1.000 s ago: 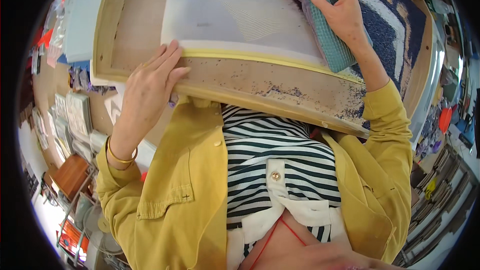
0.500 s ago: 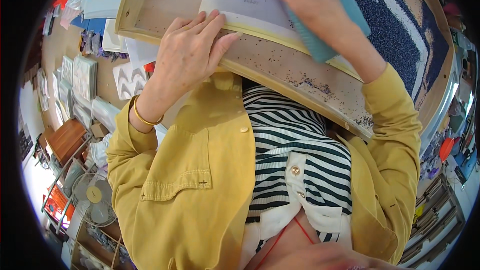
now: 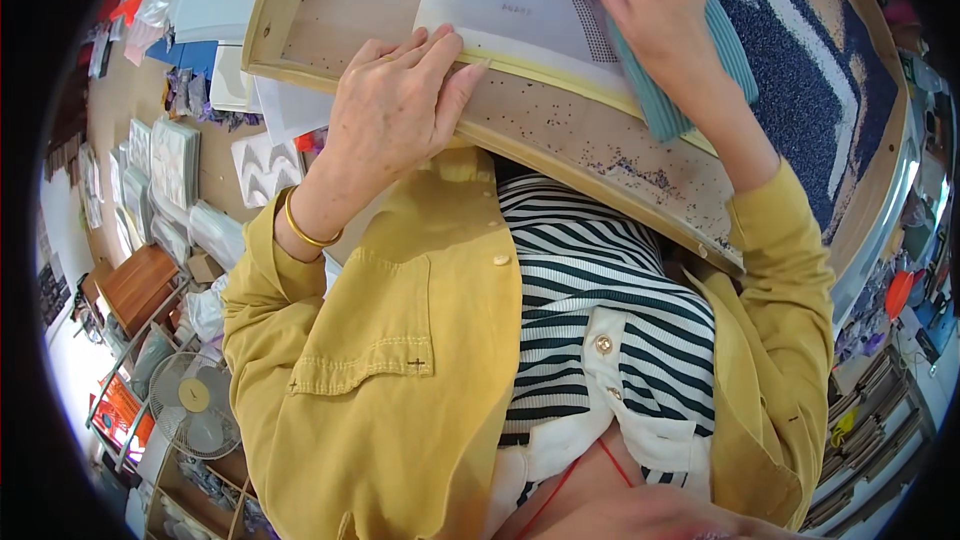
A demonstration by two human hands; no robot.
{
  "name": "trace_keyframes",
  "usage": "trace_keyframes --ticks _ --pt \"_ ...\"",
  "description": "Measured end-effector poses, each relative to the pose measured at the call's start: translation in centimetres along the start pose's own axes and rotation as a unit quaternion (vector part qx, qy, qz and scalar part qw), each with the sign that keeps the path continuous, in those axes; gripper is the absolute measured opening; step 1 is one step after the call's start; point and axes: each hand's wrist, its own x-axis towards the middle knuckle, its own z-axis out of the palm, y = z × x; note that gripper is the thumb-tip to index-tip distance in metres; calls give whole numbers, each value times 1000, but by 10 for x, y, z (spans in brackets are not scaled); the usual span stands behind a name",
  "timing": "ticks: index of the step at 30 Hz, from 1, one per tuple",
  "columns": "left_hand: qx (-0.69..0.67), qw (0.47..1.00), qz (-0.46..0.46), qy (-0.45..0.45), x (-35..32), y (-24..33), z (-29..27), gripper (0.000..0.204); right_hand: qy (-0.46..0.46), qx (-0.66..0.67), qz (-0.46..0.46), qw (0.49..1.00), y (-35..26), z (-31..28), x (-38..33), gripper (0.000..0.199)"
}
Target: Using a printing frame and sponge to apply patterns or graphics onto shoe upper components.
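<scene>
A large wooden-framed canvas leans against my body, its right part covered in dark blue and white beads. A white sheet lies over its middle. My left hand lies flat on the frame's near edge, fingertips on the lower border of the white sheet. My right hand presses a folded teal cloth onto the canvas where the white sheet meets the beaded area. A gold bangle circles my left wrist.
White moulded trays and stacked packets lie on a table at the left. Below it stand a wooden stool and a small fan. Shelves with bright items line the right side.
The view tipped down and left, so the canvas sits higher and closer. My right hand with the teal cloth slid left across the canvas. My left hand stayed on the frame edge.
</scene>
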Motion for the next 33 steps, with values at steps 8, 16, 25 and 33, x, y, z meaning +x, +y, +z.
trace_keyframes --ticks 8,16,25,33 --pt "-3 1000 -5 22 9 7 -3 25 -77 11 86 993 -17 -14 -12 50" --pt "38 998 -28 -28 10 12 -9 28 -7 -169 80 982 64 -25 -61 55" --pt "53 996 30 -58 7 9 -11 30 29 57 10 998 122 -13 -23 50" --pt "13 995 9 -94 4 7 -17 31 -41 199 -70 977 6 -17 -12 51"
